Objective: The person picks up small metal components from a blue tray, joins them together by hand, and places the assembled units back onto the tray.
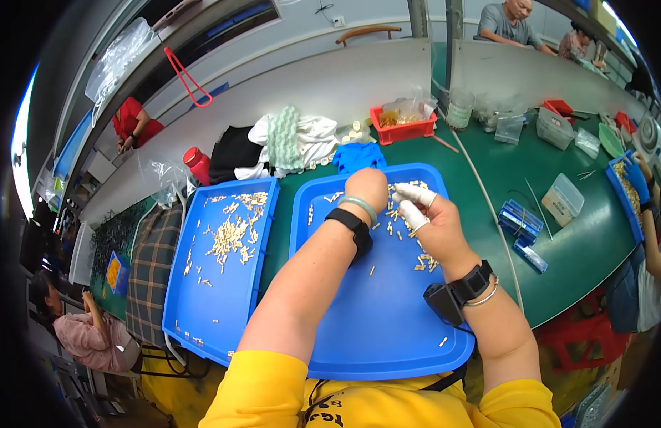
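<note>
Two blue trays hold small brass-coloured parts. My left hand (pixel 367 189) is curled into a fist over the far part of the right-hand tray (pixel 344 342); what it holds, if anything, is hidden. Close beside it, my right hand (pixel 434 221) has white finger covers (pixel 414 214) on thumb and forefinger. Those two fingers are bent toward each other at the left fist, and anything pinched there is too small to name. A loose line of brass-coloured parts (pixel 424 261) lies under the right hand. The left-hand tray (pixel 212 314) carries a larger scattered pile (pixel 229 239).
Behind the trays lie a blue cloth (pixel 359 155), a pale green cloth (pixel 283 139) and a red bin (pixel 405 128). A red bottle (pixel 197 164) stands far left. Blue small boxes (pixel 520 220) and a clear container (pixel 563 200) sit right. Other people work around the green table (pixel 480 178).
</note>
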Motion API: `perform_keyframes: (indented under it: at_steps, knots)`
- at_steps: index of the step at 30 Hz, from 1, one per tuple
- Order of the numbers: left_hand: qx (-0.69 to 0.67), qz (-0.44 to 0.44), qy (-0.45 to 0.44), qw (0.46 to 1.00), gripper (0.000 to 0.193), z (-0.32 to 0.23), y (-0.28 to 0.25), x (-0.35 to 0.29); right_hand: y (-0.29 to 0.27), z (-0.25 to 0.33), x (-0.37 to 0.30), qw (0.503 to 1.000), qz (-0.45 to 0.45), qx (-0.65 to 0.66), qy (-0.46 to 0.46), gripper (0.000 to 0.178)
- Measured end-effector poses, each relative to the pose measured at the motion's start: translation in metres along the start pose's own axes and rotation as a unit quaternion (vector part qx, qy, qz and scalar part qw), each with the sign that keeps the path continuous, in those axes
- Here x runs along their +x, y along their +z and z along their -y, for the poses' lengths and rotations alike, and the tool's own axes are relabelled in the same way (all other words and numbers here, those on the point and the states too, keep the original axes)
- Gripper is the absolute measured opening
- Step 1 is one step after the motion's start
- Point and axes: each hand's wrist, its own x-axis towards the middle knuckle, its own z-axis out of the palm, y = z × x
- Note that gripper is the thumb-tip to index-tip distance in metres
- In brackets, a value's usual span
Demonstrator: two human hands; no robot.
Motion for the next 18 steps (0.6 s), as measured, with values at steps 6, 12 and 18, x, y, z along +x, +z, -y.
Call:
perform_keyframes:
  at_steps: [6, 12, 18]
  knots:
    - [0.041, -0.030, 0.043, 0.998, 0.018, 0.003, 0.012, -0.007, 0.003, 0.002, -0.003, 1.000, -0.003, -0.024, 0.010, 0.027]
    - [0.049, 0.012, 0.039, 0.998, 0.019, 0.008, 0.004, -0.012, 0.000, 0.003, -0.003, 1.000, -0.001, -0.012, 0.018, 0.026]
    - [0.081, -0.004, 0.003, 0.997, 0.020, 0.002, 0.005, -0.010, 0.001, 0.006, 0.000, 1.000, 0.006, -0.022, 0.021, 0.025]
